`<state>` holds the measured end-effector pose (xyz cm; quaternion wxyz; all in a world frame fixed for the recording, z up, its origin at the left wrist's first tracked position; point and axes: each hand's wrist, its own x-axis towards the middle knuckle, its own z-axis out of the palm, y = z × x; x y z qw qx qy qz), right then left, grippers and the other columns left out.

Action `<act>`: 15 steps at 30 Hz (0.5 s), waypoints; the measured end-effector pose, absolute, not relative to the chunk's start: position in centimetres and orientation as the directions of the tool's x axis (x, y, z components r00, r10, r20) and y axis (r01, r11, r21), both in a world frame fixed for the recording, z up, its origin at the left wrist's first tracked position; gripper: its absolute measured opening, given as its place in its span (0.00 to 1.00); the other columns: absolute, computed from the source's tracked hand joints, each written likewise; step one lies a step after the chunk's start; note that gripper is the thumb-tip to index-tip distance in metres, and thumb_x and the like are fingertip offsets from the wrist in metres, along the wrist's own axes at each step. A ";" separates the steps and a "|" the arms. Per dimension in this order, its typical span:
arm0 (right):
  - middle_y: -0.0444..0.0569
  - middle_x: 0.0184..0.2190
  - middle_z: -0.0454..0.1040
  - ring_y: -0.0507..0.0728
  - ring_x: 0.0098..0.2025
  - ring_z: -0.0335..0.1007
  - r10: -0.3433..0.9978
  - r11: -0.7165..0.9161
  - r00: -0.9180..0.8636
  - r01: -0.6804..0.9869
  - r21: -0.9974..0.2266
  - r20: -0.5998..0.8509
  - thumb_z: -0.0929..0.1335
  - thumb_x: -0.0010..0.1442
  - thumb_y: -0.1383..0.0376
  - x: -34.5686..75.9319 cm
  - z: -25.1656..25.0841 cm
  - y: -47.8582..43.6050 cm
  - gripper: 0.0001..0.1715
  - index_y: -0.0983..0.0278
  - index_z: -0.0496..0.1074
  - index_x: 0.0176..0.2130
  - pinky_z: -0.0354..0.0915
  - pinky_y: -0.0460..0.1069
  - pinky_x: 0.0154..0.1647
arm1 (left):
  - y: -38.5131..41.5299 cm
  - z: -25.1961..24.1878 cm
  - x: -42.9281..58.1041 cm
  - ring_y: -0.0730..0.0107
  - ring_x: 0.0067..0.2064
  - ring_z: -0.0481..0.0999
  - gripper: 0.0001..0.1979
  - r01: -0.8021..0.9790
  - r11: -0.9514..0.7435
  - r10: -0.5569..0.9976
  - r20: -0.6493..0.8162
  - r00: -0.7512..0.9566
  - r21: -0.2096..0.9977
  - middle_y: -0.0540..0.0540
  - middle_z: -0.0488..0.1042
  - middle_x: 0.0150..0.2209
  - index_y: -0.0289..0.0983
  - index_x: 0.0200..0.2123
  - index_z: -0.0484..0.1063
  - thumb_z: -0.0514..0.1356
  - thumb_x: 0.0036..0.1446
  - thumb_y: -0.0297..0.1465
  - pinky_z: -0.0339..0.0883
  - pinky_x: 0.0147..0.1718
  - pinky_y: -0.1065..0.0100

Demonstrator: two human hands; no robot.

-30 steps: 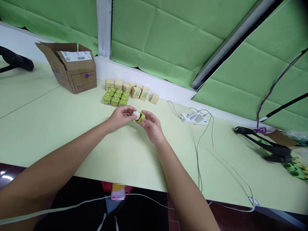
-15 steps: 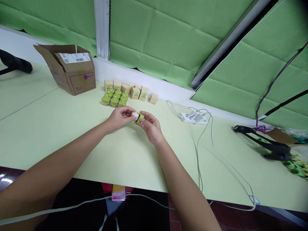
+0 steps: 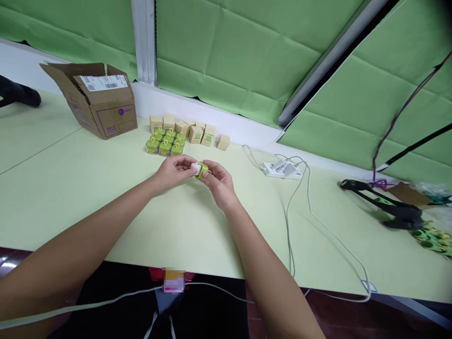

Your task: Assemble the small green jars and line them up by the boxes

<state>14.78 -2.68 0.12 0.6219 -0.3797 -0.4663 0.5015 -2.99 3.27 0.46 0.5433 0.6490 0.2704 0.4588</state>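
Note:
Both my hands meet above the pale green table, holding one small object between them. It has a green cap end and a whitish end. My left hand pinches the whitish end with its fingertips. My right hand grips the green end with curled fingers. Just behind them stand several matching small green-lidded containers in rows, and behind those several small tan cardboard boxes.
An open brown shipping carton lies at the back left. A white power strip with grey cables sits to the right. Black-handled tools and green parts lie at the far right. Green fabric covers the wall behind.
My hands and the small object stay together with almost no movement; the object has turned slightly. The view has shifted a little to the right.

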 end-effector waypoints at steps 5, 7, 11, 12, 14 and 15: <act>0.45 0.45 0.81 0.57 0.48 0.77 0.979 0.206 0.060 -0.283 -0.937 0.197 0.81 0.48 0.56 14.6 0.2 -2.9 0.26 0.57 0.78 0.45 0.73 0.62 0.61 | 3.0 0.7 -3.0 0.60 0.44 0.81 0.27 -0.118 -0.244 0.856 0.271 0.440 0.963 0.40 0.82 0.43 0.34 0.46 0.80 0.75 0.47 0.45 0.75 0.49 0.56; 0.45 0.44 0.81 0.58 0.48 0.77 0.980 0.199 0.061 -0.281 -0.939 0.190 0.81 0.48 0.55 14.6 0.3 -3.0 0.25 0.57 0.78 0.45 0.73 0.63 0.61 | 3.0 0.7 -3.0 0.61 0.44 0.80 0.27 -0.120 -0.246 0.856 0.274 0.439 0.962 0.40 0.82 0.42 0.34 0.46 0.80 0.75 0.47 0.45 0.75 0.48 0.57; 0.45 0.43 0.81 0.59 0.48 0.77 0.982 0.191 0.066 -0.289 -0.938 0.179 0.81 0.48 0.56 14.5 0.4 -3.1 0.25 0.57 0.78 0.45 0.73 0.64 0.61 | 2.9 0.7 -2.9 0.61 0.43 0.80 0.25 -0.124 -0.264 0.851 0.292 0.438 0.956 0.42 0.82 0.41 0.35 0.44 0.81 0.75 0.46 0.43 0.75 0.47 0.59; 0.45 0.43 0.81 0.59 0.48 0.77 0.982 0.189 0.065 -0.295 -0.936 0.178 0.81 0.48 0.56 14.5 0.4 -3.1 0.25 0.57 0.78 0.45 0.72 0.65 0.62 | 2.8 0.7 -2.9 0.62 0.43 0.80 0.24 -0.125 -0.268 0.850 0.295 0.435 0.955 0.42 0.82 0.40 0.35 0.43 0.81 0.75 0.47 0.43 0.75 0.47 0.59; 0.44 0.42 0.81 0.58 0.48 0.77 0.982 0.186 0.060 -0.308 -0.933 0.176 0.81 0.48 0.57 14.5 0.4 -3.1 0.24 0.57 0.78 0.45 0.73 0.65 0.62 | 2.7 0.7 -2.8 0.63 0.42 0.79 0.22 -0.117 -0.276 0.851 0.299 0.431 0.954 0.42 0.81 0.39 0.34 0.43 0.81 0.74 0.48 0.42 0.75 0.46 0.60; 0.44 0.42 0.82 0.58 0.47 0.78 0.983 0.185 0.058 -0.315 -0.931 0.175 0.81 0.48 0.57 14.5 0.4 -3.1 0.24 0.57 0.79 0.44 0.73 0.64 0.61 | 2.7 0.7 -2.7 0.64 0.41 0.79 0.21 -0.111 -0.280 0.852 0.300 0.429 0.954 0.43 0.81 0.39 0.34 0.43 0.80 0.73 0.50 0.42 0.75 0.45 0.61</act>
